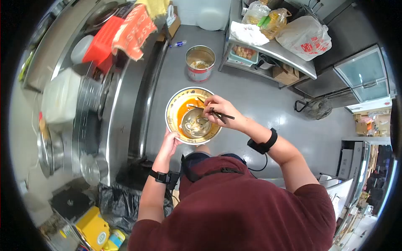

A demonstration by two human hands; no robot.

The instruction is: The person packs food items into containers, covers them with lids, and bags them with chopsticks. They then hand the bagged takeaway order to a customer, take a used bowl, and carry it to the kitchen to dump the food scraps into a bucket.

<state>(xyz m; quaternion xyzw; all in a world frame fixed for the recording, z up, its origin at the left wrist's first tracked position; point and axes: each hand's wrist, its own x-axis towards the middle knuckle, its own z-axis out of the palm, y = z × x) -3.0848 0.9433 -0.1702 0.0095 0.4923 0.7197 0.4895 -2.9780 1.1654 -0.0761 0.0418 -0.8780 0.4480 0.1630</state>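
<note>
A large patterned bowl (171,102) with a pale rim is in front of my body. My left hand (169,143) grips its near left edge, thumb over the rim. Inside are orange liquid (182,109) and a smaller round metal bowl (184,126) with a shiny interior. Over the bowl's right side, my right hand (222,112) is closed around dark chopsticks (222,116). Their tips point into the bowl at its upper right. What the chopsticks touch is too small to make out.
Beyond the bowl, an open metal tin (200,76) with scraps inside stands on the grey floor. A steel counter (119,108) runs along the left. A steel shelf unit (289,52) at the upper right holds oil jugs and a plastic bag (305,37). A floor fan (317,109) stands further right.
</note>
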